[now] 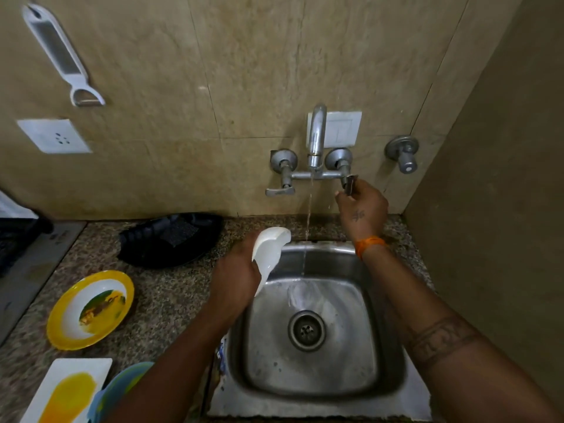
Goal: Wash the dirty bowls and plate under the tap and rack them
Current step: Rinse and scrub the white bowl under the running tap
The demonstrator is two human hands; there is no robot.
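A smooth white bowl [270, 254] is held on edge over the steel sink's [314, 389] left rim, gripped by the left hand [236, 277]. The right hand [361, 209] pinches the right tap handle [350, 184]; a thin stream falls from the spout [316, 135]. A round yellow-rimmed plate [91, 309] lies on the speckled granite counter [171, 294].

2 hands [235, 270], 1 white bowl [270, 251], 3 dirty dishes [91, 309], 1 tap [316, 138]
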